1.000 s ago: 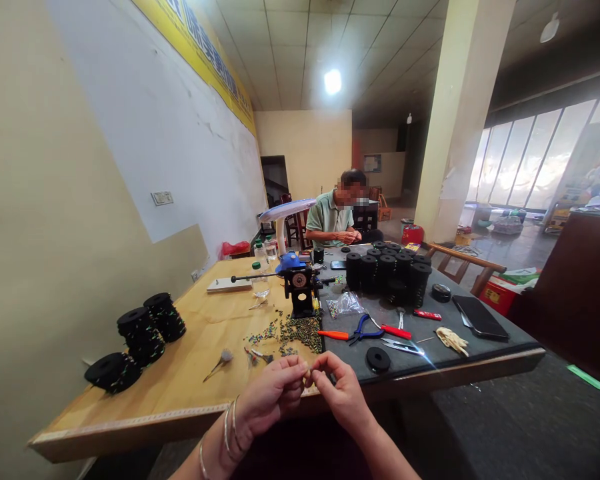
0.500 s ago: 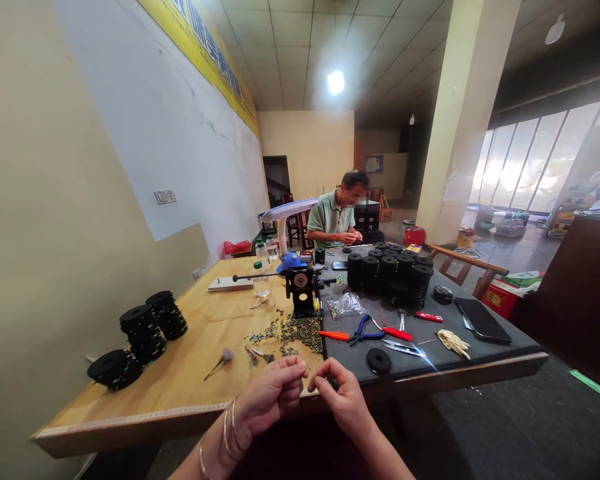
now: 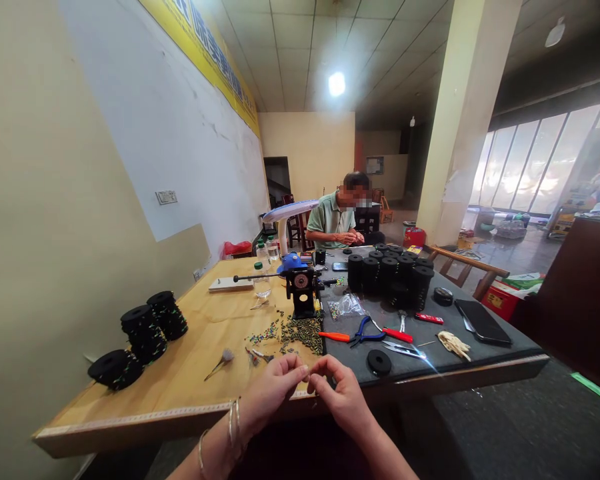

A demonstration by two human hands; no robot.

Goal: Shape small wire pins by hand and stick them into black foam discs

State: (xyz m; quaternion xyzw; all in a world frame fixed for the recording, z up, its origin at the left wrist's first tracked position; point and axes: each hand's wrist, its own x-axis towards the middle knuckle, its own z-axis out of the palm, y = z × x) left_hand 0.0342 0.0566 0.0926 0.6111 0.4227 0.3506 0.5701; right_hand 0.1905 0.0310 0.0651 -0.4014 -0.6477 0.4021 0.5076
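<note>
My left hand (image 3: 279, 385), with bangles at the wrist, is closed in a pinch over the table's front edge. Fingertip to fingertip with it, my right hand (image 3: 337, 388) pinches too. Whatever lies between the fingers is too small to make out. Just beyond my hands is a heap of small, dark and yellowish pieces (image 3: 303, 335). Left of my left hand lie a tufted brush-like piece (image 3: 225, 357) and a few thin-stemmed pieces (image 3: 259, 355). A flat black foam spool (image 3: 379, 361) rests on the grey mat, to the right of my right hand.
A black hand-cranked device (image 3: 301, 290) stands behind the heap. Blue-handled pliers (image 3: 365, 330), scissors (image 3: 405, 349) and a glove (image 3: 454, 345) lie on the mat (image 3: 450, 320). Black foam spools stand at left (image 3: 143, 330) and back right (image 3: 393, 270). Another person (image 3: 337, 217) sits opposite.
My left hand's fingers have uncurled somewhat and moved in toward my right hand, so the fingertips now meet. My right hand has hardly moved.
</note>
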